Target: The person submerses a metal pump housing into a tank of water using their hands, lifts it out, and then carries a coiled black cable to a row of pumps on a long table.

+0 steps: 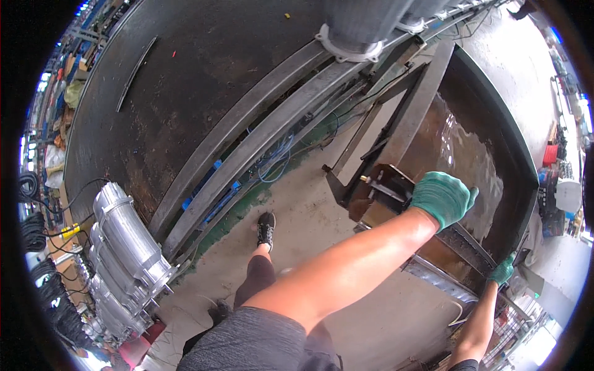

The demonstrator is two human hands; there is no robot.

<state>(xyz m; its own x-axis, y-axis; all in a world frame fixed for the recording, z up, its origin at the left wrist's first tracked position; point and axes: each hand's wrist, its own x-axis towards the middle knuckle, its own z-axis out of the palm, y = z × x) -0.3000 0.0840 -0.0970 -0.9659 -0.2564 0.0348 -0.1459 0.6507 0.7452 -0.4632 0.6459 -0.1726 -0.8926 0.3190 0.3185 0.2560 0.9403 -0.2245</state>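
In front of me on the right stands a dark metal tank [518, 139] with shallow brownish water [455, 139] in it. Over its near left side is my left hand [442, 199], in a green glove, with the fingers curled and the thumb out to the right. Whatever those fingers may hold is hidden. Beside that hand a brass fitting [364, 179] sticks out of a small metal bracket. My right hand [502, 271], gloved in green too, is closed at the tank's near right corner and seems to grip the rim; its fingertips are partly hidden.
On the left lies a large dark worktable [204, 55] edged by curved metal rails [247, 148]. Silver cylindrical housings [127, 235] stand at its near left, and another housing [356, 31] rises at the far end. Blue tubing [278, 154] hangs under the rails. My shoe [266, 230] is on the floor.
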